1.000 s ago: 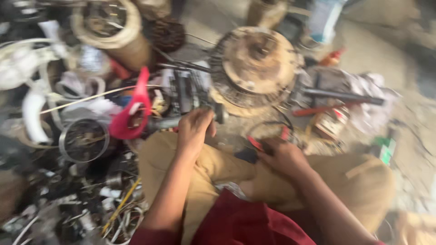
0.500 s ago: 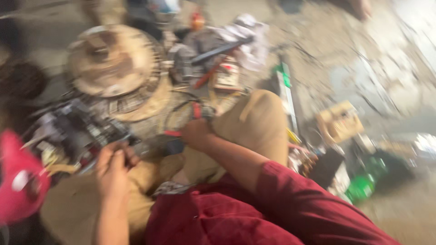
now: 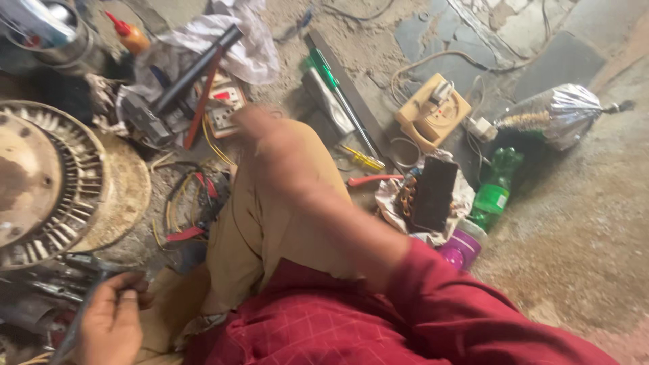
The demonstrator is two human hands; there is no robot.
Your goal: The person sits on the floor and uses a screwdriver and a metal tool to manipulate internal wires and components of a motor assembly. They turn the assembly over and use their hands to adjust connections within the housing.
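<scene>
1. My left hand (image 3: 111, 324) is curled tight round a thin grey tool (image 3: 81, 318), the shaft running down past the palm, so the tip can be steered.
2. Just above that grip lies the rusty motor (image 3: 47, 179), resting flat on its side.
3. My right hand (image 3: 253, 125) is blurred and stretched out; I cannot tell if it is wide or closed.
4. Just beyond its fingers sits the switch box (image 3: 223, 108), with loose wires (image 3: 193, 196) below the wrist.

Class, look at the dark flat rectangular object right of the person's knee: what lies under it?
The dark flat object rests on crumpled whitish wrapping, with a rusty brown part at its left edge. Whatever lies directly beneath it is covered.
</scene>
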